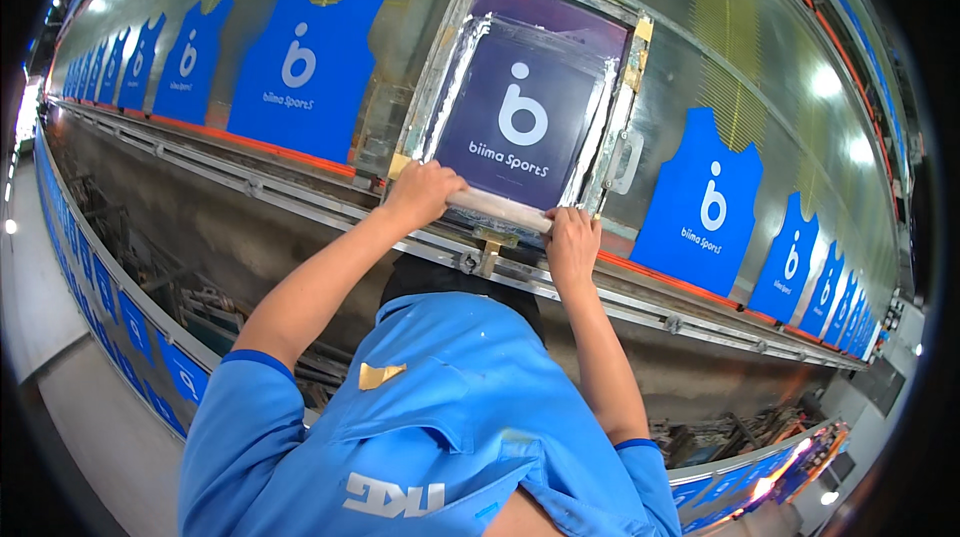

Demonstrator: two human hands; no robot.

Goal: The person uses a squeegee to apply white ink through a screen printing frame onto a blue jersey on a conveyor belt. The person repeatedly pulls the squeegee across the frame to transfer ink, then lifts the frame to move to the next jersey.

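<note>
My left hand (424,193) and my right hand (573,243) are closed round the two ends of a squeegee (500,209) with a pale, rounded handle. It lies across the near end of a screen-printing frame (627,102). Dark purple mesh (465,127) fills the frame, with a pale logo and lettering showing in the middle. Worn tape and shiny residue line the frame's inner sides, and yellowish tape sits at its corners. The squeegee's blade is hidden beneath the handle.
Blue sleeveless garment pieces with white prints, one at left (305,72) and one at right (700,202), lie in a row along the long table. A metal rail (660,313) runs along its near edge. A curved handle (627,163) stands beside the frame.
</note>
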